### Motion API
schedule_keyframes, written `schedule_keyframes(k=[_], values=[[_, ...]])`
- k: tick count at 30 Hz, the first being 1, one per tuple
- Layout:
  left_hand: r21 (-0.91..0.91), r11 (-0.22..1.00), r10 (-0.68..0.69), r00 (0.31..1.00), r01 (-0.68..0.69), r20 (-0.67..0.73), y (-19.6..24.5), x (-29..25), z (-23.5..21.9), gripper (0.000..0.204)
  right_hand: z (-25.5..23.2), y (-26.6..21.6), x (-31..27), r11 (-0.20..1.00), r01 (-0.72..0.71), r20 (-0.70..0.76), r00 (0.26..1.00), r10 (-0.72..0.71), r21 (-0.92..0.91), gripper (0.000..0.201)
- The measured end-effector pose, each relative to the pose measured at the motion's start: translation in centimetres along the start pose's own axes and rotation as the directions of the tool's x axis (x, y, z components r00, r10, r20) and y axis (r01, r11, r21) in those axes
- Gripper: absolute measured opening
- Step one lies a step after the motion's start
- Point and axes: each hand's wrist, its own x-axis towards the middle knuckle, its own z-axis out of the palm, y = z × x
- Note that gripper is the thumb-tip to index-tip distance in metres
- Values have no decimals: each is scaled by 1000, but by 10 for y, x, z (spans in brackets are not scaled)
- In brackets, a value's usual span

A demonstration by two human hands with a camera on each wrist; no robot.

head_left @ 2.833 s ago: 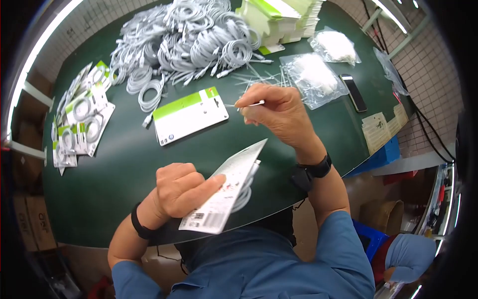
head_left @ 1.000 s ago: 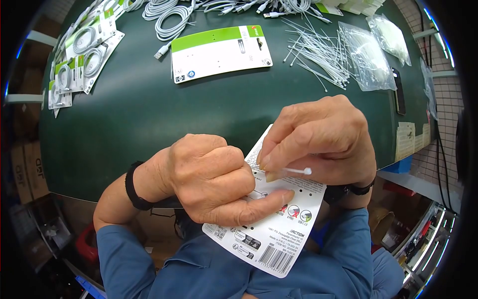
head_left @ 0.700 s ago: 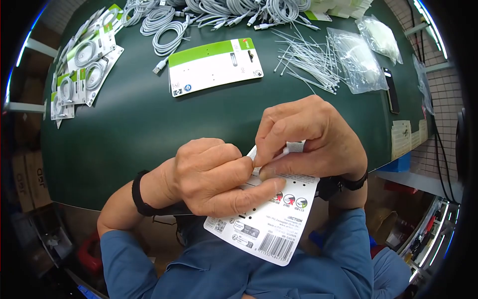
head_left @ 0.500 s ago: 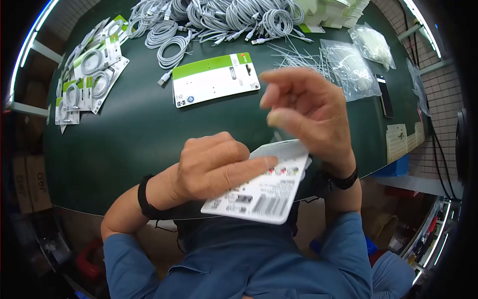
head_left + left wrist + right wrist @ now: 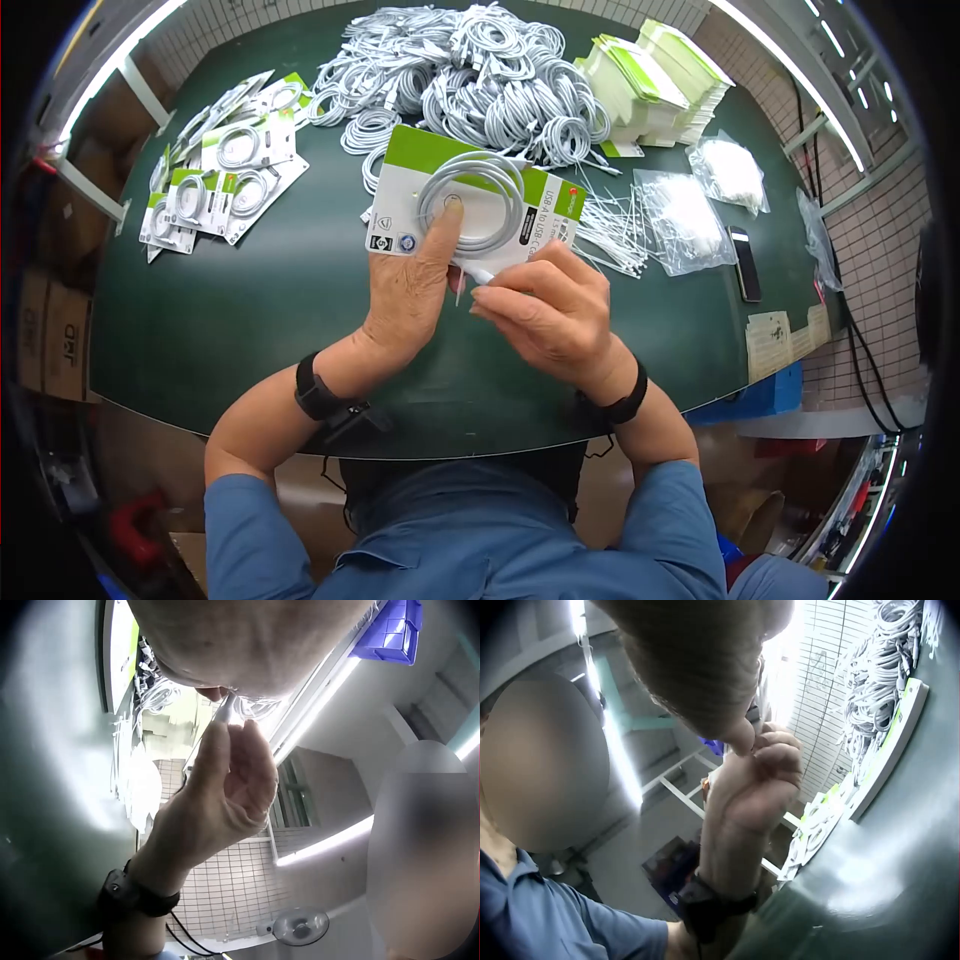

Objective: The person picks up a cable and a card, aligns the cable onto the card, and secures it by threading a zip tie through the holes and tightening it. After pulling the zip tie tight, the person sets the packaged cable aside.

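Observation:
My left hand (image 5: 405, 295) grips a green and white retail card (image 5: 405, 150), its thumb lying on the front inside a coiled grey-white USB cable (image 5: 515, 195). The coil sits against the printed face, which is turned up towards the head camera. Close by, my right hand (image 5: 555, 315) pinches the cable's white plug (image 5: 480, 275) just below the card's lower edge. Beside the plug a thin white cable-tie end (image 5: 460, 293) sticks out downwards. The left wrist view shows the right hand's thumb and fingertips at the plug (image 5: 226, 709). The left fingers behind the card are mostly hidden.
A big heap of coiled cables (image 5: 470, 75) fills the table's back. Finished-looking carded cables (image 5: 225, 180) lie at left. Stacked cards (image 5: 660, 85), loose cable ties (image 5: 615, 235), plastic bags of ties (image 5: 680, 220) and a phone (image 5: 745, 265) are at right on the green table (image 5: 250, 340).
The held card has turned from its printed back to its front and moved up over the table. The right hand has left the cable tie and now pinches the cable's plug.

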Motion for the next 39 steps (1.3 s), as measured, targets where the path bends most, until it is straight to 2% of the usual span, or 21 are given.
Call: schedule_keyframes(k=[3, 7, 8, 9, 10, 11, 13, 14, 15, 16, 18, 19, 20, 21, 22, 23, 24, 27, 31, 36, 39], values=[[-15, 999, 42, 999, -43, -31, -2, 3, 6, 18, 1, 0, 3, 980, -24, -86, 996, 7, -198, 38], [-49, 998, 51, 998, -50, 30, -12, 5, 2, 19, 1, 8, -6, 977, -19, -50, 999, 9, -211, 35], [175, 956, 227, 971, -236, 70, -16, 7, -2, 21, 0, 7, -9, 977, -21, -45, 999, 11, -211, 35], [380, 830, 380, 913, -408, 148, -21, 9, -8, 24, 0, 4, -10, 982, 13, -31, 999, -19, -189, 34], [546, 632, 498, 828, -550, 258, -26, 11, -13, 28, 0, 0, -9, 985, 46, -19, 999, -50, -167, 33], [545, 635, 495, 830, -547, 257, -32, 14, -17, 28, 1, -4, -9, 987, 78, -8, 997, -80, -144, 32], [656, 221, 656, 608, -722, 448, -45, 20, -25, 34, 8, -12, -8, 987, 94, 1, 996, -95, -129, 30], [660, -12, 681, 477, -751, 556, -50, 24, -29, 38, 11, -15, -8, 986, 115, 5, 993, -115, -117, 29], [659, -9, 679, 479, -752, 556, -49, 26, -29, 38, 13, -17, -8, 985, 134, 7, 991, -134, -106, 28], [670, -66, 687, 454, -739, 568, -45, 28, -30, 34, 13, -14, -10, 986, 129, 6, 992, -129, -106, 28], [689, -179, 701, 401, -703, 591, -35, 29, -28, 27, 13, 1, -15, 998, 24, -75, 997, -29, -62, 27], [690, -178, 700, 402, -702, 590, -31, 27, -24, 27, 14, 9, -17, 999, -25, -113, 993, 20, -36, 27], [657, 377, 649, 692, -653, 316, -25, 22, -17, 24, 14, 14, -19, 999, -26, -111, 994, 22, -35, 27], [422, 816, 391, 915, -395, 100, -21, 17, -9, 21, 14, 19, -21, 994, -107, -113, 988, 102, -33, 26], [60, 998, 7, 1000, -8, 11, -20, 14, -4, 19, 14, 24, -23, 982, -187, -115, 977, 182, -32, 26], [57, 998, 4, 1000, -4, 11, -20, 14, -2, 19, 14, 26, -25, 963, -266, -115, 958, 261, -32, 26], [43, 999, -5, 1000, 5, 5, -20, 13, 0, 18, 12, 26, -24, 963, -268, -111, 958, 263, -33, 26], [14, 1000, -23, 1000, 23, -13, -22, 14, 1, 17, 8, 24, -18, 961, -217, -83, 975, 206, -172, 26], [-1, 1000, -15, 1000, 15, -26, -24, 15, 1, 17, 12, 21, -21, 955, -216, -76, 976, 204, -202, 25], [3, 1000, -28, 999, 28, -21, -28, 14, -3, 17, 11, 16, -16, 937, -282, -26, 959, 283, -204, 21], [-23, 999, -29, 999, 29, -17, -29, 14, -2, 18, 10, 18, -17, 924, -367, 28, 928, 372, -108, 18]])
